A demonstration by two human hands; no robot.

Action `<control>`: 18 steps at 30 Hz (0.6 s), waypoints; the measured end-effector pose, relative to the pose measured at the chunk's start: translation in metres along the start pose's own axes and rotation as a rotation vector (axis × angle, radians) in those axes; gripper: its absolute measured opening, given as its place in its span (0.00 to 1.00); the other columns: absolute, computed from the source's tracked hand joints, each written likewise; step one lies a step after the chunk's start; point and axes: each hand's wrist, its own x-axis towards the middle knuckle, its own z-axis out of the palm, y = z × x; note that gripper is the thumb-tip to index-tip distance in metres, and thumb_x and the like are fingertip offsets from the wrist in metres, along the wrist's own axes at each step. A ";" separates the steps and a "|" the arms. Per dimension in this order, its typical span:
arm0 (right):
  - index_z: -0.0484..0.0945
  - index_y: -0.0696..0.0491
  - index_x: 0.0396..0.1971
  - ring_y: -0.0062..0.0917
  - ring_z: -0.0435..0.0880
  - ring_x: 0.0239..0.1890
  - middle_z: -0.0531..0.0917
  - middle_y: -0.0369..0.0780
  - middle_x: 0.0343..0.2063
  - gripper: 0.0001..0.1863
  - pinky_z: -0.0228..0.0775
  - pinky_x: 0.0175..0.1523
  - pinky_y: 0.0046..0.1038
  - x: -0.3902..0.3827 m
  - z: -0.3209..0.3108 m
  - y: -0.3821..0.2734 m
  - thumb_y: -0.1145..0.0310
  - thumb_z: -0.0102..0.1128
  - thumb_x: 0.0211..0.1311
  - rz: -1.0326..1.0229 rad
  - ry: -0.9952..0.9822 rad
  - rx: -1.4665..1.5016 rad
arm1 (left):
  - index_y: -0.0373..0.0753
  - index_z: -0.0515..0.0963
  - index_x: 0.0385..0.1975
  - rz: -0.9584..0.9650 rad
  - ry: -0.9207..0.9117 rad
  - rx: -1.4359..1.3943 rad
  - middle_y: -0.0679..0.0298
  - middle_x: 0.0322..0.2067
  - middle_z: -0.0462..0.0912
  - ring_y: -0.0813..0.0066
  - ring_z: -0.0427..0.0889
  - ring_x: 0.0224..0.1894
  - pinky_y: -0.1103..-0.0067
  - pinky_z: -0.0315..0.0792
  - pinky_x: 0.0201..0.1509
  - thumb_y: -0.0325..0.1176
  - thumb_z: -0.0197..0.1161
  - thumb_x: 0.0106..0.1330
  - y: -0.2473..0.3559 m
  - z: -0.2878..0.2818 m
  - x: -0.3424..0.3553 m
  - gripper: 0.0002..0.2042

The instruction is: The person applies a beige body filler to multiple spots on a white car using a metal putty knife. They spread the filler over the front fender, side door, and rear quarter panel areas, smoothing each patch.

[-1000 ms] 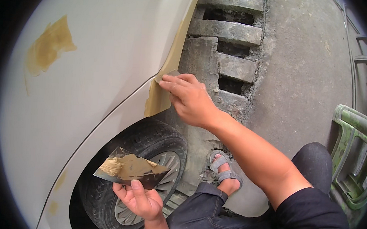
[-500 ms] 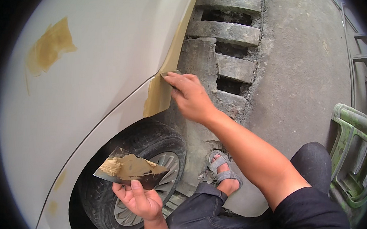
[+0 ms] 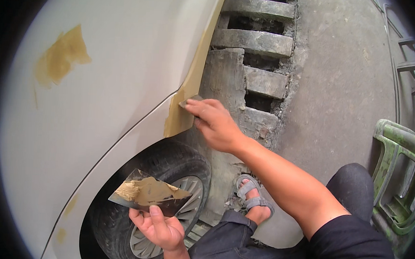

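My right hand pinches a small thin putty spreader, its edge against the tan filler on the lower edge of a white car panel. The filler runs along the sill and covers the corner in front of the wheel arch. Below and to the left, my left hand grips a flat dark plate between thumb and fingers. Tan putty is smeared across the plate, thickest at its left end. The plate is held in front of the car's wheel.
Another tan patch marks the upper left of the panel. Beside the car runs a broken concrete drain grate with open gaps. A worn green plastic stool lies at the right. My sandalled foot rests near the wheel.
My right hand has drawn the spreader down along the filler, toward the wheel arch. My left hand keeps the plate nearly in place. The view has shifted slightly.
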 end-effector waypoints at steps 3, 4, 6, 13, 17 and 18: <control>0.79 0.54 0.62 0.42 0.75 0.64 0.80 0.44 0.64 0.25 0.68 0.70 0.39 0.007 0.000 0.004 0.79 0.60 0.63 -0.007 0.206 0.026 | 0.33 0.58 0.72 -0.001 -0.021 -0.016 0.49 0.67 0.72 0.58 0.74 0.67 0.60 0.68 0.73 0.23 0.52 0.77 0.001 0.000 0.000 0.25; 0.79 0.54 0.62 0.42 0.75 0.64 0.80 0.44 0.64 0.26 0.68 0.70 0.39 0.009 -0.003 0.007 0.79 0.60 0.63 -0.010 0.123 0.025 | 0.33 0.58 0.72 0.000 -0.030 -0.023 0.49 0.67 0.72 0.59 0.74 0.67 0.60 0.68 0.73 0.23 0.52 0.77 0.002 0.000 0.000 0.25; 0.79 0.54 0.62 0.42 0.76 0.64 0.80 0.44 0.64 0.26 0.68 0.70 0.39 0.007 0.006 0.003 0.79 0.60 0.63 -0.052 0.111 0.045 | 0.34 0.58 0.72 0.000 -0.019 -0.009 0.49 0.67 0.72 0.59 0.74 0.67 0.61 0.68 0.73 0.23 0.52 0.77 0.002 0.000 0.000 0.25; 0.81 0.52 0.59 0.44 0.78 0.62 0.83 0.43 0.60 0.23 0.73 0.66 0.42 0.004 -0.007 0.004 0.77 0.60 0.62 -0.031 0.124 0.034 | 0.33 0.57 0.72 0.010 -0.041 -0.030 0.49 0.67 0.72 0.59 0.74 0.67 0.61 0.67 0.74 0.22 0.52 0.77 0.002 0.002 0.001 0.25; 0.79 0.53 0.61 0.43 0.76 0.65 0.80 0.44 0.64 0.23 0.69 0.70 0.40 0.009 0.005 0.006 0.76 0.60 0.65 0.004 0.126 0.064 | 0.33 0.58 0.72 -0.006 -0.032 -0.033 0.49 0.67 0.72 0.59 0.74 0.67 0.61 0.67 0.74 0.22 0.52 0.76 0.003 0.003 0.000 0.25; 0.79 0.53 0.63 0.42 0.75 0.65 0.80 0.44 0.64 0.24 0.67 0.71 0.39 0.002 0.013 0.002 0.76 0.60 0.66 0.031 0.090 0.058 | 0.33 0.58 0.72 -0.007 -0.037 -0.037 0.49 0.67 0.72 0.59 0.74 0.67 0.61 0.68 0.74 0.22 0.52 0.76 0.003 0.003 0.001 0.25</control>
